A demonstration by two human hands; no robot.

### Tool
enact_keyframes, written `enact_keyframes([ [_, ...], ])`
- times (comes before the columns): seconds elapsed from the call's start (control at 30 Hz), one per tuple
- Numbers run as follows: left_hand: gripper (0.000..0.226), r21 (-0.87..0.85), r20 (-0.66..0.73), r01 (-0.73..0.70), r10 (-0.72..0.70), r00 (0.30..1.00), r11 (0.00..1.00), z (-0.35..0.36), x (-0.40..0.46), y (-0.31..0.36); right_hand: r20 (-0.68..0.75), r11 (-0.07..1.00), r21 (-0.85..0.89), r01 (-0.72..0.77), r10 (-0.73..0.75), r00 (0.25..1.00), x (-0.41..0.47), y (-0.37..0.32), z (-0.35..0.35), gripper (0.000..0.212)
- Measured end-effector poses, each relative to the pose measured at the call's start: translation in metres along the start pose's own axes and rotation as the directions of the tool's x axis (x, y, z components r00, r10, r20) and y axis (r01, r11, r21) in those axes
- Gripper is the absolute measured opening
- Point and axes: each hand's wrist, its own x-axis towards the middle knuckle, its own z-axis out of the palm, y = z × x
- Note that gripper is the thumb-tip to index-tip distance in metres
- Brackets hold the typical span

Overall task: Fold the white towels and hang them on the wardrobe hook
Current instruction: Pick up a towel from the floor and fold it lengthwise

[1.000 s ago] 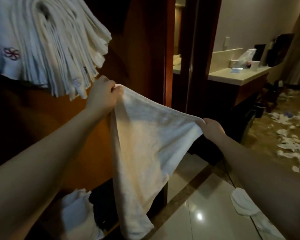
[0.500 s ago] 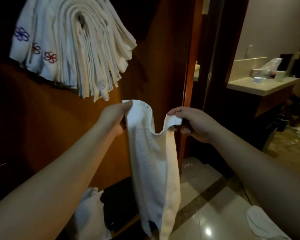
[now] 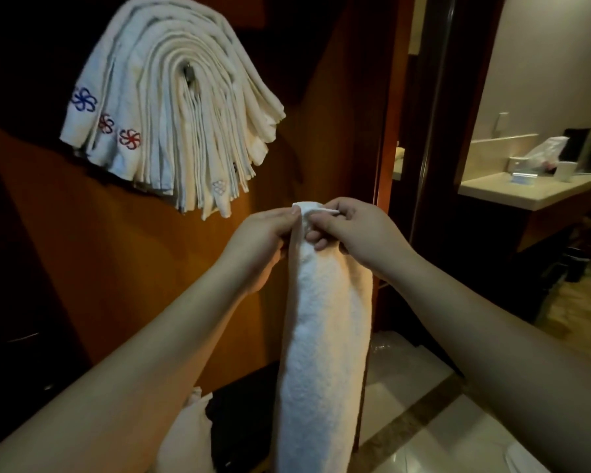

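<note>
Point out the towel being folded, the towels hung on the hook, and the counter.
folded towel [image 3: 325,336], head view, middle of its hanging length
hung towels [image 3: 157,107], head view, middle of the draped stack
counter [image 3: 526,191], head view, bare pale top

towel [image 3: 325,336] hangs below hands; hung towels [image 3: 171,107] upper left; counter [image 3: 526,191] right

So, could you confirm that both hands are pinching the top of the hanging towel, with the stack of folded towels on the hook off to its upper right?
Not quite: the head view shows the stack of folded towels on the hook to the upper left, not the upper right. The rest holds: the left hand and right hand both pinch the top of the hanging towel.
</note>
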Motion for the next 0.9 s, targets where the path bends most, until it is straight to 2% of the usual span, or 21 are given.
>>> enact_keyframes([
  [0.23,0.031,0.093,0.012,0.000,-0.001,1.000,0.996,-0.002,0.001,0.009,-0.014,1.000,-0.025,-0.001,0.000,1.000,0.003,-0.010,-0.003,0.016],
  [0.37,0.026,0.221,0.101,-0.050,0.029,0.994,0.974,-0.001,0.001,0.013,-0.010,1.000,0.013,-0.028,0.028,1.000,0.006,-0.013,-0.009,0.020],
  [0.47,0.022,0.282,0.154,-0.094,0.051,0.987,0.955,0.001,0.004,0.014,0.043,0.997,0.035,-0.068,0.066,0.997,0.009,-0.016,-0.014,0.022],
  [0.63,0.016,0.411,0.095,-0.102,0.069,0.993,0.906,0.001,0.010,0.011,0.198,0.993,-0.048,-0.104,0.111,0.974,0.019,-0.022,-0.028,0.025],
  [0.7,0.017,0.437,0.082,-0.100,0.070,0.994,0.894,-0.003,0.011,0.009,0.282,0.981,-0.170,-0.096,0.142,0.949,0.023,-0.023,-0.035,0.030],
  [0.77,0.016,0.390,0.054,-0.079,0.062,0.997,0.918,-0.007,0.012,0.009,0.379,0.941,-0.327,-0.087,0.215,0.900,0.026,-0.018,-0.042,0.030],
  [0.83,0.017,0.301,0.020,-0.032,0.027,0.999,0.953,-0.015,0.013,0.011,0.483,0.886,-0.451,-0.108,0.344,0.805,0.027,-0.005,-0.050,0.024],
  [0.9,0.017,0.265,0.009,-0.016,0.015,1.000,0.964,-0.027,0.014,0.013,0.525,0.803,-0.587,-0.105,0.475,0.706,0.027,0.014,-0.056,0.017],
])
